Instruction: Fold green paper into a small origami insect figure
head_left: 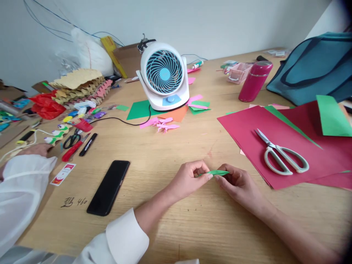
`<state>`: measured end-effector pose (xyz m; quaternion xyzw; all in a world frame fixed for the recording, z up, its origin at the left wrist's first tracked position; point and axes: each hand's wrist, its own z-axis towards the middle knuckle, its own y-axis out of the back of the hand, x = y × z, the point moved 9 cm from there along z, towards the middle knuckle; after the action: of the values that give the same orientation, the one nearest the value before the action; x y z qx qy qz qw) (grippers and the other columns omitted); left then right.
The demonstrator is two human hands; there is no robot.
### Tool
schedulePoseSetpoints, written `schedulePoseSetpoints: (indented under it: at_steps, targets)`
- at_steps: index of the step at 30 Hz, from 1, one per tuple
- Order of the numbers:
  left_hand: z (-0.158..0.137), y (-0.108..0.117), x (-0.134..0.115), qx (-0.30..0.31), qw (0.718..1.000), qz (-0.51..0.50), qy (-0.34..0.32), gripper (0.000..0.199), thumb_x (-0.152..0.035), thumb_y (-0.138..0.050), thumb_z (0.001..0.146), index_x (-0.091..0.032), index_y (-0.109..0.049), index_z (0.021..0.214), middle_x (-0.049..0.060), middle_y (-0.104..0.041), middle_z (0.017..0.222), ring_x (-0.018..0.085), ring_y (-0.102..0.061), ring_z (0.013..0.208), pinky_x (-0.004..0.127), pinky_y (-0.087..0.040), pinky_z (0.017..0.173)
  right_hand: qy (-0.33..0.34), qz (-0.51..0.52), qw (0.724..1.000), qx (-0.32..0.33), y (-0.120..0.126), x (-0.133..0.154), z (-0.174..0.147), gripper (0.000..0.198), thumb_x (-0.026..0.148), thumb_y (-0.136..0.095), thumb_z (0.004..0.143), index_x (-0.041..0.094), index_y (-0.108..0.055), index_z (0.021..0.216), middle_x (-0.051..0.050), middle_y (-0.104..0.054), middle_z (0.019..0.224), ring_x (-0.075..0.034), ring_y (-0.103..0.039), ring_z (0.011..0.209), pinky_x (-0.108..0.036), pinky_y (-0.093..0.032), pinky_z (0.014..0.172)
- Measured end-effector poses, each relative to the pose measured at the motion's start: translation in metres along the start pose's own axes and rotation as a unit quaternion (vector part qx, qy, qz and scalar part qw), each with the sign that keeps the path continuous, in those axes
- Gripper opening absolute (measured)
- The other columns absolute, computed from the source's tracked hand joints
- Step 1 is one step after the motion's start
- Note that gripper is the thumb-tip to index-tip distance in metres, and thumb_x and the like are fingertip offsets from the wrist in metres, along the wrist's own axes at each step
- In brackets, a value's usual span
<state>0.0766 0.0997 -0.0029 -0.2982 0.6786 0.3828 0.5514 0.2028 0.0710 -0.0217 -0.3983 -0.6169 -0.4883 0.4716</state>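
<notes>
A narrow folded piece of green paper (pixel 218 172) is pinched between my two hands, just above the table. My left hand (pixel 192 174) grips its left end between thumb and fingers. At the other end, my right hand (pixel 238 185) pinches it in the same way, with the curled fingers partly hidden behind the thumb. To the right, scissors (pixel 280 156) with pale handles lie on sheets of dark red paper (pixel 247 124). Folded pink paper pieces (pixel 166 125) lie farther back, in front of the fan.
A white fan (pixel 165 75) stands at the back centre. A black phone (pixel 108 187) lies left of my forearm. Another person's sleeve (pixel 27 190) reaches in at the far left, near a black marker (pixel 88 144). A pink bottle (pixel 255 81) and a teal bag (pixel 310 69) stand back right.
</notes>
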Motion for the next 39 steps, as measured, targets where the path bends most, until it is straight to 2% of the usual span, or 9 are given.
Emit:
schedulePoseSetpoints:
  at_steps: [5,7,11,15,22,26,33,39]
  targets:
    - [-0.004,-0.002,0.001,0.0,0.999,0.047,0.023,0.017,-0.026,-0.061,0.083,-0.016,-0.054,0.072,-0.005,-0.046,0.065,0.007,-0.039,0.059,0.02,-0.031,0.053,0.006,0.001,1.0,-0.007,-0.001,0.0,-0.002,0.024,0.039,-0.06,0.091,0.019,-0.056,0.079,0.003,-0.046,0.067,-0.012,-0.039,0.062,-0.025,-0.032,0.055]
    - [-0.005,-0.003,0.001,0.0,0.999,0.047,0.024,0.016,-0.025,-0.06,0.084,-0.016,-0.054,0.073,-0.005,-0.049,0.066,0.007,-0.042,0.059,0.02,-0.032,0.053,0.012,0.003,1.0,-0.004,-0.001,0.001,-0.002,0.024,0.039,-0.059,0.092,0.019,-0.057,0.08,0.002,-0.048,0.068,-0.012,-0.041,0.063,-0.026,-0.034,0.057]
    - [-0.005,-0.005,0.006,0.005,0.999,0.003,0.031,0.016,-0.028,-0.061,0.085,-0.016,-0.056,0.077,-0.001,-0.062,0.072,0.01,-0.055,0.066,0.021,-0.041,0.059,0.019,0.015,1.0,0.015,-0.003,0.005,-0.001,0.026,0.043,-0.058,0.092,0.019,-0.057,0.08,0.0,-0.054,0.073,-0.015,-0.048,0.068,-0.028,-0.039,0.062]
    - [-0.003,-0.009,0.015,0.023,0.997,-0.044,0.052,0.021,-0.032,-0.065,0.083,-0.015,-0.056,0.076,0.001,-0.064,0.073,0.011,-0.058,0.067,0.022,-0.044,0.062,0.014,0.029,0.999,0.014,-0.003,0.004,0.0,0.028,0.044,-0.059,0.092,0.019,-0.058,0.08,-0.001,-0.057,0.073,-0.015,-0.05,0.069,-0.028,-0.04,0.063]
    - [0.0,-0.008,0.013,0.022,0.996,-0.068,0.056,0.024,-0.036,-0.069,0.081,-0.014,-0.06,0.083,0.0,-0.061,0.073,0.009,-0.055,0.064,0.021,-0.046,0.059,0.001,0.045,0.999,-0.018,0.002,0.006,0.001,0.03,0.046,-0.065,0.087,0.019,-0.059,0.077,0.003,-0.053,0.064,-0.011,-0.041,0.057,-0.025,-0.034,0.053]
    - [-0.002,-0.007,0.013,0.008,0.996,-0.064,0.059,0.022,-0.034,-0.067,0.081,-0.015,-0.057,0.077,0.0,-0.062,0.072,0.009,-0.056,0.063,0.021,-0.047,0.06,0.001,0.048,0.999,-0.018,0.001,0.01,0.002,0.033,0.049,-0.066,0.085,0.019,-0.058,0.075,0.001,-0.057,0.066,-0.012,-0.044,0.059,-0.026,-0.035,0.054]
    - [0.0,-0.008,0.02,0.004,0.998,-0.048,0.036,0.014,-0.026,-0.063,0.084,-0.015,-0.056,0.078,-0.001,-0.062,0.072,0.008,-0.056,0.062,0.02,-0.045,0.058,0.003,0.031,0.999,-0.02,-0.001,0.003,0.001,0.031,0.046,-0.066,0.087,0.019,-0.056,0.075,0.002,-0.051,0.066,-0.012,-0.042,0.06,-0.025,-0.034,0.055]
    - [-0.001,-0.001,0.011,-0.028,0.998,-0.036,0.034,0.009,-0.023,-0.061,0.081,-0.015,-0.058,0.077,-0.004,-0.055,0.066,0.006,-0.052,0.054,0.018,-0.044,0.05,0.01,0.028,0.999,-0.024,-0.001,0.004,0.001,0.03,0.046,-0.066,0.087,0.019,-0.057,0.077,0.004,-0.046,0.064,-0.011,-0.038,0.058,-0.024,-0.031,0.053]
